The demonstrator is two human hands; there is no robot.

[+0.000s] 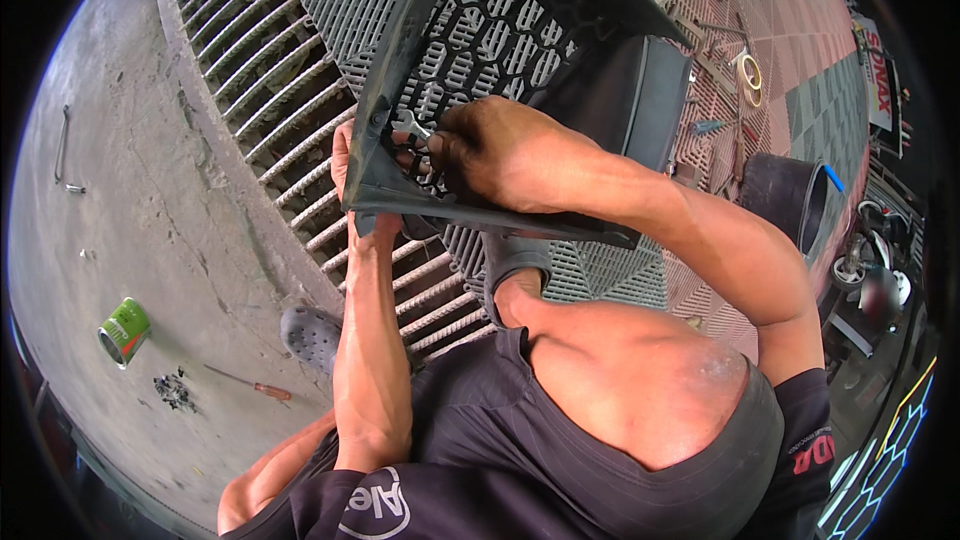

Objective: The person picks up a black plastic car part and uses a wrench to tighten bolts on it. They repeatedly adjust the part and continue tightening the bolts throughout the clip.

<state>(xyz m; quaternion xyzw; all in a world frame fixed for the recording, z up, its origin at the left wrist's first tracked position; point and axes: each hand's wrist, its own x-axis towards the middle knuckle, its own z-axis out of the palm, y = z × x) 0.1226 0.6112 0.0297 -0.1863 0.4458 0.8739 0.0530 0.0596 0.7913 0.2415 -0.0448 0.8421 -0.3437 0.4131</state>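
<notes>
A boxy black plastic housing [388, 65], with a honeycomb-patterned grille [495, 40] across its inside, is tilted up in front of me. Reaching in over the near edge, my right hand [490, 150] is closed around a small silver open-end wrench [408, 126]. The wrench's jaw lies by the left inner wall, close to the near corner. My left hand [343, 162] grips that same corner from outside and underneath. Most of its fingers are hidden by the housing wall. What the wrench jaw bears on is too small to make out.
Below lie a ribbed metal drain grate [270, 70] and grey plastic floor tiles [610, 275]. On the concrete are a green can [124, 332], a screwdriver [270, 391] and a metal rod [62, 145]. Tape rolls [749, 80], scattered tools and a black bucket [785, 202] stand right.
</notes>
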